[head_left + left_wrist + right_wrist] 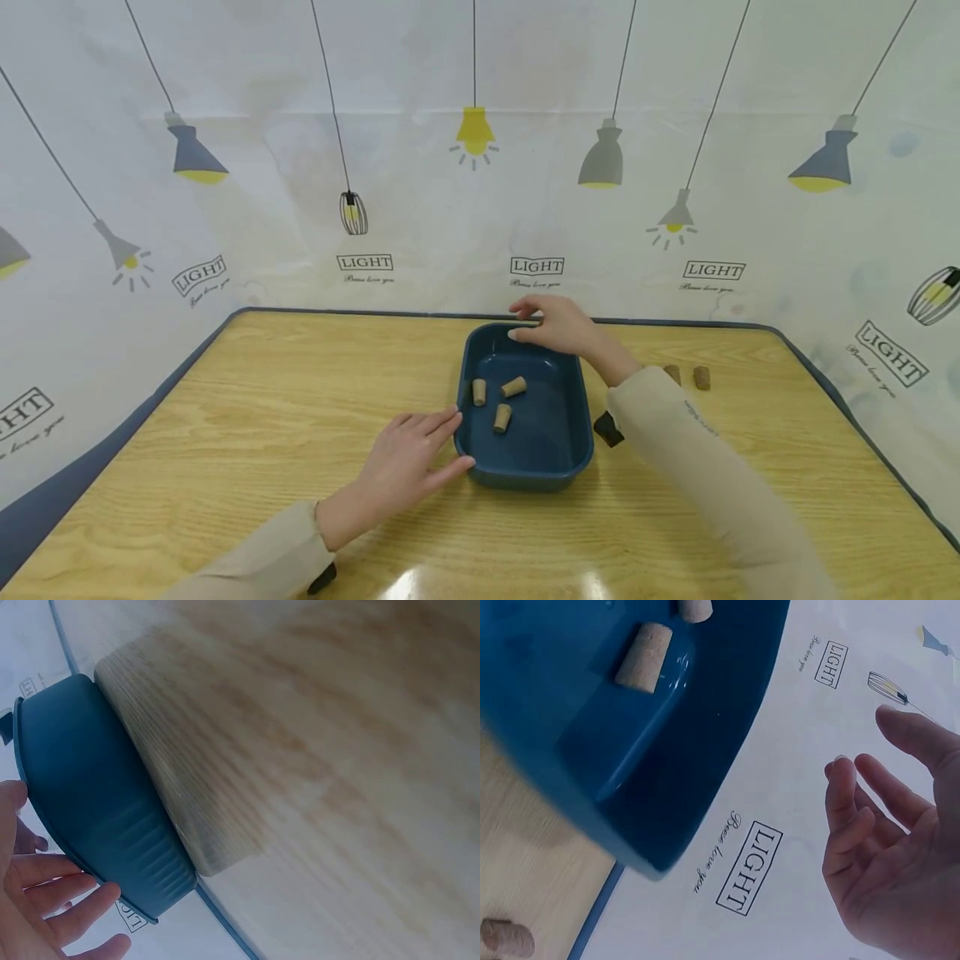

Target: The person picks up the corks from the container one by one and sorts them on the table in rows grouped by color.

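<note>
A deep blue rectangular dish (525, 481) stands on the wooden table with three tapered corks inside: one cork (479, 392) by the left wall, another (513, 387) lying tilted, a third (502, 418) nearest the front. My left hand (408, 457) touches the dish's left rim with spread fingers; the left wrist view shows its fingertips (109, 892) along that rim. Over the dish's far end is my right hand (557, 325), fingers loosely bent. Nothing is between the right fingers (844, 787) in the right wrist view, where the hand appears apart from the dish.
Two darker corks, one (701, 378) in full view and one (672, 373) partly behind the right sleeve, lie on the table right of the dish. A black object (608, 429) shows by the right cuff. A lamp-printed backdrop (427, 192) rises behind the table (300, 375).
</note>
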Demonstrator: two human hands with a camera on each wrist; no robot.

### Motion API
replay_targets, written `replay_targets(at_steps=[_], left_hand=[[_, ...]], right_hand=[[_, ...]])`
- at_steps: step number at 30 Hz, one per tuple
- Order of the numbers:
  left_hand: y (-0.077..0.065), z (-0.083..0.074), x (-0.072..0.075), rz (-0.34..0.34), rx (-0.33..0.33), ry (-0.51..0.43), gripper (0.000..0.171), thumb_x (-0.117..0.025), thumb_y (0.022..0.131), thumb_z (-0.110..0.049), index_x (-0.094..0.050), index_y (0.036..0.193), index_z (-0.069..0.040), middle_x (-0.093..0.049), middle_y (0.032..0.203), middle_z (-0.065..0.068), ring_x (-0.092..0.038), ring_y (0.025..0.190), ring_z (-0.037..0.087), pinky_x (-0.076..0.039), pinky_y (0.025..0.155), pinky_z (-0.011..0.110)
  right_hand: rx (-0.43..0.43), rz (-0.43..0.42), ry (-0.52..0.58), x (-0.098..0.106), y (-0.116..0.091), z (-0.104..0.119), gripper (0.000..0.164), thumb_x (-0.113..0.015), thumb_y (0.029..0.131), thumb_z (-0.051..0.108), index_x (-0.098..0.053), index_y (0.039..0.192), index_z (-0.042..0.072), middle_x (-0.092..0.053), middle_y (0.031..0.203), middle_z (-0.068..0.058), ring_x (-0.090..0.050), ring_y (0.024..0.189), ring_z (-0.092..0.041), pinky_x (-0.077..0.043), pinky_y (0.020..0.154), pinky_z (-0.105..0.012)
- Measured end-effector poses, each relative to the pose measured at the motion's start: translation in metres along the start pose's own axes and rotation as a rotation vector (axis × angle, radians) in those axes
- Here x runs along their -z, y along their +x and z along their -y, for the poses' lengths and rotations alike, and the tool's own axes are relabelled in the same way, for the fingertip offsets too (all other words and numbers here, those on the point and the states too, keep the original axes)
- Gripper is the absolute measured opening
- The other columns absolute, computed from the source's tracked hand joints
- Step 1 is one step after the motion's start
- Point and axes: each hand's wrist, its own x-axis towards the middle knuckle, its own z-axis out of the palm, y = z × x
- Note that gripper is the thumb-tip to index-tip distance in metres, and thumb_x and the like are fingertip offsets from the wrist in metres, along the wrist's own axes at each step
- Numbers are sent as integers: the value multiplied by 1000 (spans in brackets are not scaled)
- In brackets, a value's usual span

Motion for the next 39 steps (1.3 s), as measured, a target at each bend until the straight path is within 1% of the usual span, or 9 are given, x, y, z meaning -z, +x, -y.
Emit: replay_targets(at_steps=[4,10,15,20,23,28,30,35,39], left_hand=[[1,1,0,0,-2,1,60,-45,84,-55,-58,119,-7,-53,121,5,-55,98,21,-41,83,39],[1,2,0,2,1,0,61,-45,84,-55,-58,118,-7,-53,120,6,-55,98,21,-41,83,40],[1,1,0,-8,-5,-9,60,-46,84,-54,-58,118,-6,-53,120,6,-55,97,21,-41,83,40],[0,2,-1,-30,-16,-23,59,-47,84,-53,-59,117,-5,-54,119,7,-56,95,21,-42,82,40],[0,3,-1,-45,-16,-26,59,-48,84,-54,-59,116,-5,-55,118,6,-56,94,20,-42,81,40],[0,3,-2,-51,-21,-21,59,-47,84,-54,-60,115,-6,-55,117,6,-56,94,20,-43,81,39],[0,3,-2,-51,-21,-21,59,-47,84,-54,-60,115,-5,-55,117,6,-56,94,20,-43,80,39],[0,3,-3,-52,-21,-19,59,-47,84,-54,-60,116,-6,-55,118,5,-56,94,19,-43,80,39],[-1,3,-5,-57,-25,-10,59,-46,84,-54,-60,114,-5,-55,117,5,-56,94,19,-43,81,38]], right_hand=[[-13,47,13,-9,12,3,41,-62,83,24,-54,118,3,-57,108,-14,-53,97,-28,-42,81,-38],[-91,156,142,-25,23,5,44,-61,84,19,-50,122,1,-53,113,-18,-59,79,-26,-49,64,-29],[-127,208,126,-42,27,2,44,-62,83,20,-50,122,2,-53,114,-14,-58,81,-19,-49,64,-27],[-158,244,112,-53,28,0,44,-63,82,19,-51,121,1,-53,114,-14,-57,86,-20,-48,63,-25],[-166,251,108,-59,29,0,43,-63,82,17,-52,120,0,-53,115,-14,-56,92,-21,-49,65,-26],[-138,263,23,-70,29,-4,43,-64,81,18,-54,119,2,-55,112,-10,-52,101,-22,-45,79,-31],[-140,269,2,-74,29,-5,42,-65,80,18,-55,118,3,-56,111,-9,-53,98,-20,-43,81,-32],[-189,306,52,-80,28,-5,40,-64,81,15,-55,118,4,-55,112,-10,-58,82,-18,-48,66,-28],[-182,319,59,-85,27,-5,38,-64,81,13,-56,116,3,-56,108,-9,-57,81,-16,-48,59,-24]])
